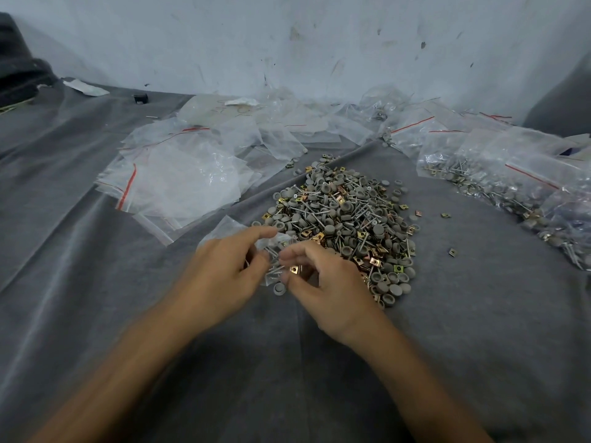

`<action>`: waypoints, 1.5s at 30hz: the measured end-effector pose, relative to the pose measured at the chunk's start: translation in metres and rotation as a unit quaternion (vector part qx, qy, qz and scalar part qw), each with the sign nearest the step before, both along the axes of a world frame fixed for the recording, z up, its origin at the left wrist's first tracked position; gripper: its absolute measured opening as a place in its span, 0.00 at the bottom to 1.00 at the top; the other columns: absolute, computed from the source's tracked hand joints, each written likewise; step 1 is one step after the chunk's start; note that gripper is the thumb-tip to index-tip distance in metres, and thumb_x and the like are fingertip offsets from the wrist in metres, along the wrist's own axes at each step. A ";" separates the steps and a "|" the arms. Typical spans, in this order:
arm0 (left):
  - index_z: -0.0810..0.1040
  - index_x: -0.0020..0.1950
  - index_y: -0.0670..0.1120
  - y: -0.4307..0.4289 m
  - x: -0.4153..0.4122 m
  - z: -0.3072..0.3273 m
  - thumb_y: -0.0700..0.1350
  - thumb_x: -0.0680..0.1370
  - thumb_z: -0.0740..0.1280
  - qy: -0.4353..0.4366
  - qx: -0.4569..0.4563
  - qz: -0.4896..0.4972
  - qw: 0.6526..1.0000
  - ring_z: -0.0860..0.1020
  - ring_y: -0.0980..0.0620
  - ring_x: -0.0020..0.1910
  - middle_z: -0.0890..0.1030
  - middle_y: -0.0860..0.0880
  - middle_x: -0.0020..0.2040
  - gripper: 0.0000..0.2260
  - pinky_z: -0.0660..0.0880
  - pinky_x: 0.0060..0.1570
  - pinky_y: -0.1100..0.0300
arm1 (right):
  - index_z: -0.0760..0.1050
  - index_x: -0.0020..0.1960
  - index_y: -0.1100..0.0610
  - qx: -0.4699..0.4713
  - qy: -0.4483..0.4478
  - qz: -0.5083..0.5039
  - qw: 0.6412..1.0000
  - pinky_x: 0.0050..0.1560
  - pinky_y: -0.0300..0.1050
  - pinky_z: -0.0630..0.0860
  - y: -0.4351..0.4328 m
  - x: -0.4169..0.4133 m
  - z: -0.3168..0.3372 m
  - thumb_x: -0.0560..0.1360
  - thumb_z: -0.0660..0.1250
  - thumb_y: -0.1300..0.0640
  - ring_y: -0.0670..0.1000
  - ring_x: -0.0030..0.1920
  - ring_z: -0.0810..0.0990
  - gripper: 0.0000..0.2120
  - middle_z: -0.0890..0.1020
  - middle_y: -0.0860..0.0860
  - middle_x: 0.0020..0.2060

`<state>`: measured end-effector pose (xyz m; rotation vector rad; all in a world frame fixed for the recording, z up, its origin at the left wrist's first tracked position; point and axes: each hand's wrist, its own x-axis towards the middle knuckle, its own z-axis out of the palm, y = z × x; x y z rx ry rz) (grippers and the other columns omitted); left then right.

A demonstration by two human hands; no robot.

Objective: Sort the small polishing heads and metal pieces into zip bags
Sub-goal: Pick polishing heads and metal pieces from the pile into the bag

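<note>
A heap point(348, 225) of grey round polishing heads, gold metal clips and thin screws lies on the grey cloth in the middle. At its near left edge my left hand point(224, 279) grips a small clear zip bag point(271, 254) with a few screws inside. My right hand point(323, 289) is right beside it, fingers pinched on a gold metal clip point(294, 269) at the bag. One grey head point(279, 288) lies on the cloth just below both hands. Motion blur hides the fingertips' exact contact.
Empty zip bags with red strips point(179, 177) are spread at the back left. Filled bags point(518, 187) are piled at the right. Loose clips point(452, 251) lie right of the heap. A small black object point(140, 98) sits near the stained wall.
</note>
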<state>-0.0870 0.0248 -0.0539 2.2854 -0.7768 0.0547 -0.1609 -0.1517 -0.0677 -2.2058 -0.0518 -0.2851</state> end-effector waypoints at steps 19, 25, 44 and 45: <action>0.74 0.72 0.58 0.001 -0.001 0.004 0.47 0.83 0.63 0.012 -0.006 0.001 1.000 0.80 0.60 0.39 0.81 0.57 0.35 0.17 0.74 0.39 0.63 | 0.81 0.60 0.48 -0.261 0.018 -0.082 0.962 0.69 0.50 0.65 -0.041 0.010 -0.002 0.80 0.67 0.51 0.53 0.67 0.64 0.10 0.72 0.49 0.66; 0.74 0.71 0.59 0.001 -0.001 0.003 0.48 0.83 0.63 0.020 -0.002 0.000 1.000 0.81 0.60 0.40 0.80 0.63 0.41 0.17 0.73 0.38 0.67 | 0.78 0.65 0.46 -0.313 0.029 -0.090 0.945 0.72 0.54 0.59 -0.036 0.011 -0.003 0.81 0.63 0.49 0.56 0.73 0.60 0.14 0.64 0.49 0.76; 0.76 0.70 0.58 0.001 -0.001 0.004 0.48 0.82 0.63 0.010 -0.002 0.006 1.000 0.79 0.61 0.40 0.82 0.58 0.36 0.17 0.74 0.40 0.61 | 0.77 0.63 0.47 -0.311 0.067 -0.058 0.946 0.73 0.51 0.58 -0.037 0.004 -0.004 0.79 0.64 0.44 0.53 0.73 0.59 0.14 0.65 0.48 0.75; 0.76 0.70 0.58 0.001 -0.001 0.004 0.48 0.82 0.63 0.011 -0.003 0.006 1.000 0.79 0.60 0.40 0.82 0.58 0.36 0.17 0.75 0.41 0.60 | 0.78 0.61 0.48 -0.306 0.063 -0.061 0.948 0.73 0.51 0.58 -0.036 0.005 -0.004 0.79 0.65 0.44 0.53 0.73 0.60 0.13 0.66 0.48 0.74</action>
